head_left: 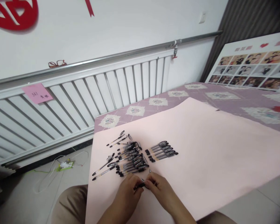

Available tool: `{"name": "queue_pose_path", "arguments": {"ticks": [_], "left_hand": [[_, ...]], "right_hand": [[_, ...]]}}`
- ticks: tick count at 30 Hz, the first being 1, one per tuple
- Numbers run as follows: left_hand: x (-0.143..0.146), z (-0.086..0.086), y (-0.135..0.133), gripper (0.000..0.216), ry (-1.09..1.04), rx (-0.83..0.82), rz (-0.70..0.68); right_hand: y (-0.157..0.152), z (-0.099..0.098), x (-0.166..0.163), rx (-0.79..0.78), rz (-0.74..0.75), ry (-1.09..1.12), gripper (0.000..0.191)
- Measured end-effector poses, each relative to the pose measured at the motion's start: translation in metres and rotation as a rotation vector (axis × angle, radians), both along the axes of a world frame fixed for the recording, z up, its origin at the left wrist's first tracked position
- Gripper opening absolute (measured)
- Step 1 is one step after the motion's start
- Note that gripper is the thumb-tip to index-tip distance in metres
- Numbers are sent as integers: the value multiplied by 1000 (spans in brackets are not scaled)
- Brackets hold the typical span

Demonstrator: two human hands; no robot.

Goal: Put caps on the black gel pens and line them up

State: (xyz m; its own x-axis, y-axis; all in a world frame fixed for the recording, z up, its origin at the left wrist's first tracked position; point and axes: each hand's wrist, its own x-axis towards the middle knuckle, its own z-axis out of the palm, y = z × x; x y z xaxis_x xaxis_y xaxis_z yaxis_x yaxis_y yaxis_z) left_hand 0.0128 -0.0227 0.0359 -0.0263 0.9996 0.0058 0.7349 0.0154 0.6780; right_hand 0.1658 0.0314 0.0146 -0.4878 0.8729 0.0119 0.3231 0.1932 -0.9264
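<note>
My left hand (128, 190) is closed on a black pen (140, 185) close to the table's front edge. The fingers of my right hand (156, 186) pinch the same pen from the other side, and a small pale tip pokes up above them. Fingers hide most of the pen, so I cannot tell whether its cap is on. Just beyond my hands lies a loose heap of capped black pens (130, 158), with several strays to its left. Right of that heap, a neat row of several pens (162, 151) lies side by side, slanted alike.
Pink paper (212, 149) covers the table over a purple patterned cloth (158, 101). A white radiator (121, 84) with a pink note (37, 93) runs behind. Glasses (57, 63) rest on the pipe. A photo board (252, 62) leans at the right; a power strip (65, 165) lies on the floor.
</note>
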Motion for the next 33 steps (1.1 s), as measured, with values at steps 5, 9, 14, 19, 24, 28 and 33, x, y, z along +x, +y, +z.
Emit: {"name": "queue_pose_path", "arguments": {"ticks": [5,9,14,19,24,28,33], "left_hand": [[0,1,1,11,1,-11,0],[0,1,2,11,4,-14,1],[0,-2,1,13,-10,-19,-25],[0,-4,2,11,16,-10,-14],[1,0,2,11,36,-16,7],[-6,6,2,12,39,-40,-36],[-15,10,2,18,62,-97,-104]], "right_hand": [[0,4,1,22,17,2,29],[-2,4,-1,-54,49,77,20],[-2,1,-2,47,-7,-47,35],[-3,5,-2,-72,36,106,24],[-4,6,-4,-251,54,218,10],[0,-3,0,-295,0,313,17],[6,-9,7,-348,-60,338,29]]}}
